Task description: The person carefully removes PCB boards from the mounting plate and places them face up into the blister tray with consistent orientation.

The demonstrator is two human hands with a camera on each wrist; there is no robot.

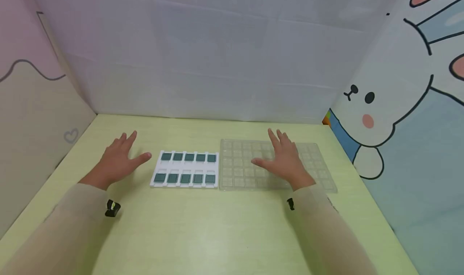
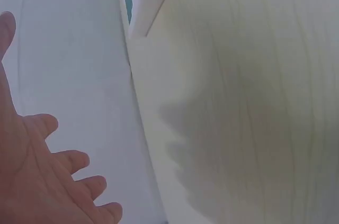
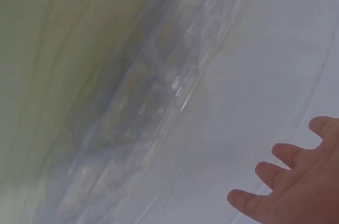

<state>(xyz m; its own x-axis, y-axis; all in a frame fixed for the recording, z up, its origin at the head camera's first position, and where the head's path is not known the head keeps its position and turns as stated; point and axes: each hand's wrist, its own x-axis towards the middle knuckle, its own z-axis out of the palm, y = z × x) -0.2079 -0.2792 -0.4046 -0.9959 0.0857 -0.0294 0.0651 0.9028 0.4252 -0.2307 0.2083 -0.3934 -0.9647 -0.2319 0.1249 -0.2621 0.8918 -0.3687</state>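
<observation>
A white tray (image 1: 188,169) lies on the table, with two rows of dark green square chips (image 1: 185,178) set in it. Against its right side sits a clear plastic tray (image 1: 238,172) divided into many small square compartments. My left hand (image 1: 117,162) hovers to the left of the white tray, fingers spread and holding nothing. Over the clear tray hangs my right hand (image 1: 284,158), also spread, its palm bare; it hides part of the compartments. In the left wrist view, a corner of the white tray (image 2: 153,1) shows at the top. The clear tray (image 3: 153,86) crosses the right wrist view.
The pale wooden table (image 1: 203,230) carries both trays. A white sheet (image 1: 217,57) rises behind it, and a panel with a cartoon rabbit (image 1: 398,106) stands along the right. A black strap piece (image 1: 112,208) shows at the left wrist.
</observation>
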